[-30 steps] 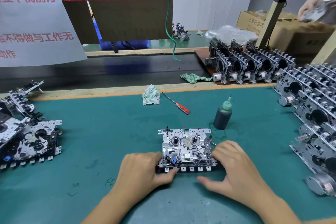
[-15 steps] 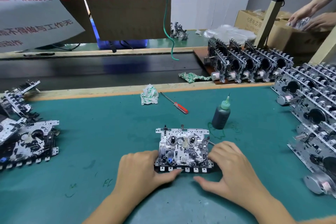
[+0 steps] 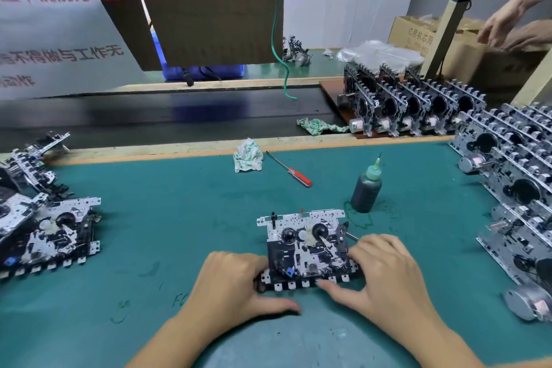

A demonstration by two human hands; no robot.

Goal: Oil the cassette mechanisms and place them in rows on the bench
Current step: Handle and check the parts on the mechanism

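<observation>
Teal matting covers the desk (image 3: 155, 218); low in the frame's centre, the left hand (image 3: 230, 287) and right hand (image 3: 385, 275) grasp a cassette mechanism (image 3: 304, 248) with curled fingers at its two sides. Just beyond stands an oil bottle (image 3: 366, 188), then a red-handled screwdriver (image 3: 291, 171). Finished mechanism rows (image 3: 519, 188) fill the frame's right.

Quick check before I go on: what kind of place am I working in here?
Most likely an electronics assembly line bench. Rows of cassette mechanisms stand on the green mat, an oil bottle and screwdriver lie nearby, and a conveyor belt runs behind.
</observation>
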